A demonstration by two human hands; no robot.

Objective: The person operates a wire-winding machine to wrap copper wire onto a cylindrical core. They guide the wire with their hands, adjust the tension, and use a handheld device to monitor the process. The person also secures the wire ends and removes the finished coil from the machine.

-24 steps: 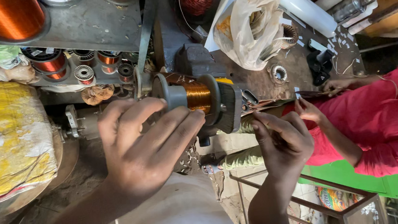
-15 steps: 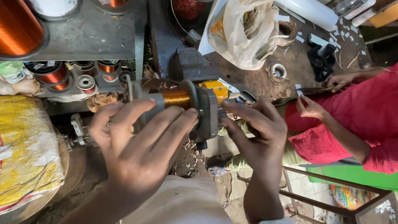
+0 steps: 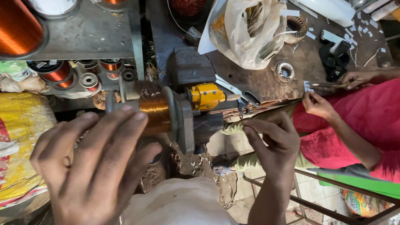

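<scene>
While our left hand [image 3: 92, 172] hangs with its fingers spread flat in front of the copper coil [image 3: 156, 115], holding nothing, it hides much of the winding machine [image 3: 186, 123], so we could easily brush the turning parts. The coil sits on the spindle between two grey discs, just beyond our fingertips. Our right hand [image 3: 269, 137] has its fingers curled beside the machine's dark block; we cannot tell if it pinches a wire. If thin wire does run there, a small pull could snap it or loosen the turns. Near us, another person's hands [image 3: 322, 104] work with small scissors [image 3: 320, 86], close enough to bump.
</scene>
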